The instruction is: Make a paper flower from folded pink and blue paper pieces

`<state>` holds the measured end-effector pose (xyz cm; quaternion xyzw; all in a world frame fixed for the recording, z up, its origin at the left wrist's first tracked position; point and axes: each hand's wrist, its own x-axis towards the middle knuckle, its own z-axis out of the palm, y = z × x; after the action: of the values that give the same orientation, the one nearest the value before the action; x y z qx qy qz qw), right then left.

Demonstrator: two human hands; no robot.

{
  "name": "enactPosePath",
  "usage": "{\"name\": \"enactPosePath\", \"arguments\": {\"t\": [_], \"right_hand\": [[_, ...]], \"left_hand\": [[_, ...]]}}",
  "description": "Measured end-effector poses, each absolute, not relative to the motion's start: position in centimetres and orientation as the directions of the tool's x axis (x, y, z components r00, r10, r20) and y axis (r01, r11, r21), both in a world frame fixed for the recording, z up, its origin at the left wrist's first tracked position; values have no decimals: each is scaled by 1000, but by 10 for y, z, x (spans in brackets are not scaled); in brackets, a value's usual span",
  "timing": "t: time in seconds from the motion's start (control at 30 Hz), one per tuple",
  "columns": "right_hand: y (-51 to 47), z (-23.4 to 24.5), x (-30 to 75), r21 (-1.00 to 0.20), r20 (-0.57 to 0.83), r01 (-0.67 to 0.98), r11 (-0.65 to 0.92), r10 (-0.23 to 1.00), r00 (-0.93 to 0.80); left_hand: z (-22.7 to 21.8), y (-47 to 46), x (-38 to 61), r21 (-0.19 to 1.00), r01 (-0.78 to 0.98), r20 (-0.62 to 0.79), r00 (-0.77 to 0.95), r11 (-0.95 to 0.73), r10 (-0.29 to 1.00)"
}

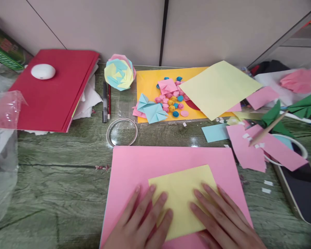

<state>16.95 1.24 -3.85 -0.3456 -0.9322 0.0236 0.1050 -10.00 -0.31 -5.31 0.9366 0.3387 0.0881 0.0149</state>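
Note:
A yellow sheet of paper (182,193) lies slightly turned on a larger pink sheet (134,160) at the front of the table. My left hand (142,221) rests with spread fingers on the yellow sheet's left edge and the pink paper beside it. On the right part of the yellow sheet, my right hand (223,216) lies flat with its fingers stretched out. Neither hand grips anything. The lower corners of the yellow sheet are partly covered by my hands.
A roll of tape (122,119), pens (105,103) and a folded paper ball (120,72) sit behind. A yellow-orange sheet (145,81) bears paper curls. Red paper (59,97) is at left; pink scraps (246,148) and a phone (304,193) are at right.

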Motion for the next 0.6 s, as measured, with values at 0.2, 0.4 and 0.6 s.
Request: {"name": "enactPosePath", "arguments": {"t": [0.2,0.4,0.6], "right_hand": [[11,-47,171,-147,175,631,762,648,-742],[11,-51,173,-177,198,615,768,640,-742],[12,-53,174,-184,204,618,765,645,-737]], "left_hand": [[-51,-4,-100,103,637,130,753,-764,645],[-49,-5,-100,101,647,103,749,-756,654],[-49,-4,-100,108,655,93,742,-748,664]]}}
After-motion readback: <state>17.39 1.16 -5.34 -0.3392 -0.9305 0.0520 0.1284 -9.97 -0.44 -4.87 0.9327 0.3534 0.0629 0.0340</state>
